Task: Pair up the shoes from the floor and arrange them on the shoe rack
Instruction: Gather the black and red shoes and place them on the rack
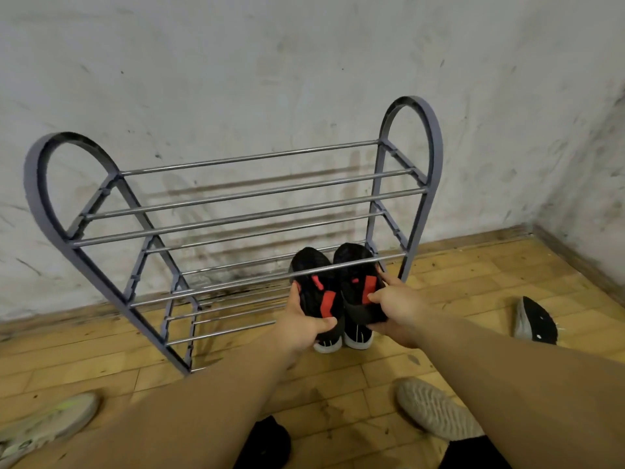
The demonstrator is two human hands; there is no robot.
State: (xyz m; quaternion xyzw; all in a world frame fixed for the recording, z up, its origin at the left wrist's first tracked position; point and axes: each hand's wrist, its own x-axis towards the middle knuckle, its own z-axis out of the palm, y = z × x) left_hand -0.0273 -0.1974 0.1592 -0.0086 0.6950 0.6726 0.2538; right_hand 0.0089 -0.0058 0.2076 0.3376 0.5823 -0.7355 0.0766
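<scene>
Here the left hand [301,328] curls its fingers round the heel of one black knit sneaker with red patches [318,292]; the right hand [397,309] likewise grips the matching sneaker [358,275]. Both sit side by side at the right end of the grey rod-shelved shoe rack [37,201], low down, toes under a rod.

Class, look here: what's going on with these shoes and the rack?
A person's left hand grips one black-and-red shoe and the right hand grips its mate, both toes-first in the right end of the shoe rack. A grey shoe, a pale shoe and a dark shoe lie loose on the floor.
</scene>
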